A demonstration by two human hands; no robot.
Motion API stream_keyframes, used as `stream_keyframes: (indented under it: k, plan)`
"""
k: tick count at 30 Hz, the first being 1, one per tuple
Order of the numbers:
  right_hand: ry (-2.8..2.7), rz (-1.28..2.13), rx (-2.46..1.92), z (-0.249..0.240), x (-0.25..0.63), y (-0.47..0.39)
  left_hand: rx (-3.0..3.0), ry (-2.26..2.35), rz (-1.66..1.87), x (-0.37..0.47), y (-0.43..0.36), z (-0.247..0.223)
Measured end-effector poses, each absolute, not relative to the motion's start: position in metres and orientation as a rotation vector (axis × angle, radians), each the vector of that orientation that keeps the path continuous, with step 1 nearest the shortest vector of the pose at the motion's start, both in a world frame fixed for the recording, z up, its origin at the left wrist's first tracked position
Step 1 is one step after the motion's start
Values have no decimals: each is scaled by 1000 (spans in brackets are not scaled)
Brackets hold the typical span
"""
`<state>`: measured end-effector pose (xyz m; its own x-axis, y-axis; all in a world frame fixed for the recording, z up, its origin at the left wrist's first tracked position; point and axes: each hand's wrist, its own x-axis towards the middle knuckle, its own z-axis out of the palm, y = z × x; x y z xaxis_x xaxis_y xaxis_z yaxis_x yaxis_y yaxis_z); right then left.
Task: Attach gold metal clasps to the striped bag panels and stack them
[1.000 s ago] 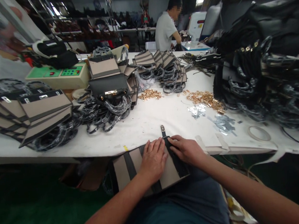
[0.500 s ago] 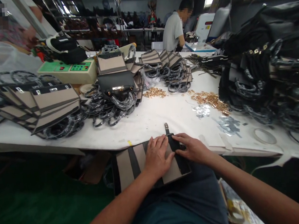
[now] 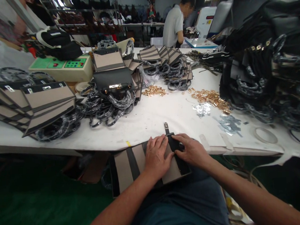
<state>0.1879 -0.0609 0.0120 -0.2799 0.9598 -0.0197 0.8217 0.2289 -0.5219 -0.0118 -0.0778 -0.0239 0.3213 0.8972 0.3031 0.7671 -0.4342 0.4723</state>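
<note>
An unfinished handbag (image 3: 122, 169), beige with dark stripes, lies across my lap and against the table's front edge. My left hand (image 3: 157, 156) rests flat on it, palm down with fingers stretched out. At the bag's dark right end, my right hand (image 3: 192, 150) grips with forefinger and thumb apart on the black border; its other fingers are mostly hidden. Between finger and thumb shows a small shiny spot too small to name. A short black strap with a metal clasp plate (image 3: 166, 126) sticks out beyond the bag's far edge, onto the white table (image 3: 145, 123).
Stacked bag pieces with plastic-wrapped handles (image 3: 48, 99) lie at left and centre. Gold hardware pieces (image 3: 210, 99), silvery plates (image 3: 229, 124) and a tape roll (image 3: 265, 135) lie at right, near a dark heap of bags (image 3: 260, 74). A green-topped machine (image 3: 62, 69) stands behind; a person (image 3: 174, 25) works beyond.
The view has shifted slightly, so the bag stacks at left sit a little further left. Both hands keep their places on the handbag.
</note>
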Motion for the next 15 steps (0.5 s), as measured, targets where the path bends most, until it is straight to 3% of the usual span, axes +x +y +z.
stream_keyframes:
  k: [15]
  plan:
    - [-2094,613,-1762,7,175,-65,2317,1510,855,-11,-75,-28]
